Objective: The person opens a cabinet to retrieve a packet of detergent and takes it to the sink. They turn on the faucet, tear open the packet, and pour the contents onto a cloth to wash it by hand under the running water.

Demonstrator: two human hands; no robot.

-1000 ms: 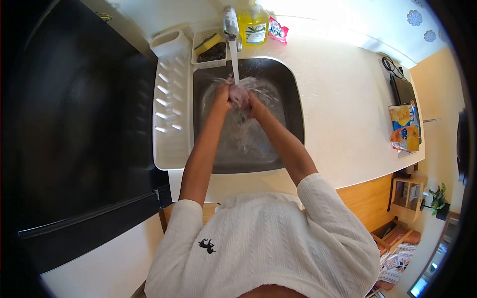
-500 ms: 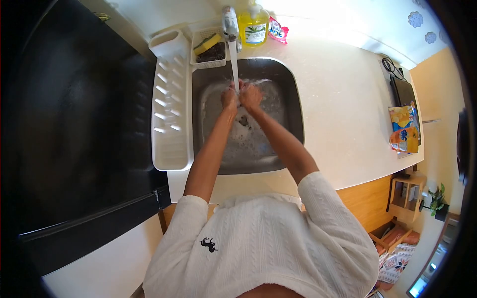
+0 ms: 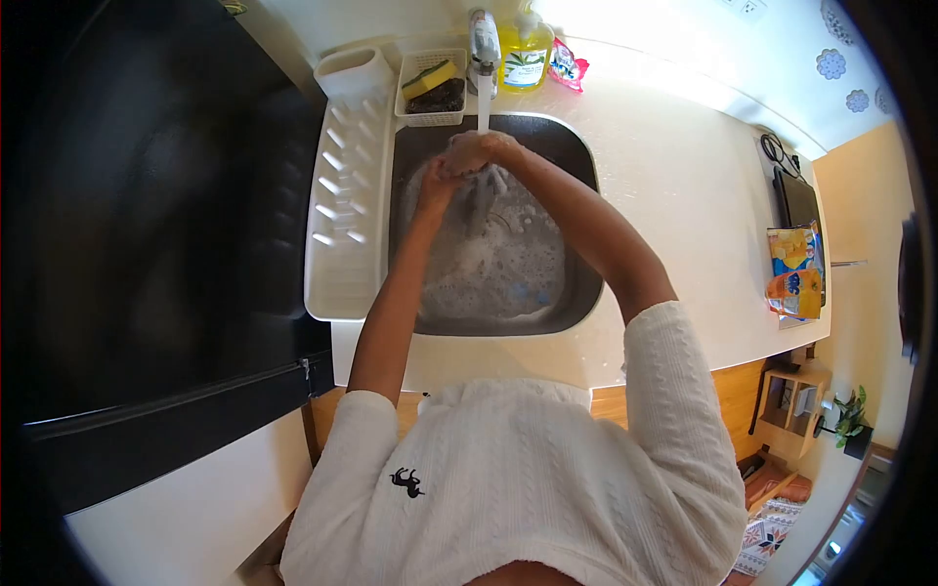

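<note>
- The fingers of the left hand (image 3: pixel 438 182) and the right hand (image 3: pixel 479 148) were curled narrow and pressed together; I could not tell whether they held something.
- The water stream (image 3: pixel 483 103) fell directly on the fingers.
- Under the fingers lay the foamy sink (image 3: pixel 584 210).
- Just beyond the fingers stood the faucet (image 3: pixel 483 34), with a yellow soap bottle (image 3: pixel 528 57) beside it.
- Beyond the fingers to the left was a sponge basket (image 3: pixel 432 90), and further left a white drying rack (image 3: pixel 342 205).
</note>
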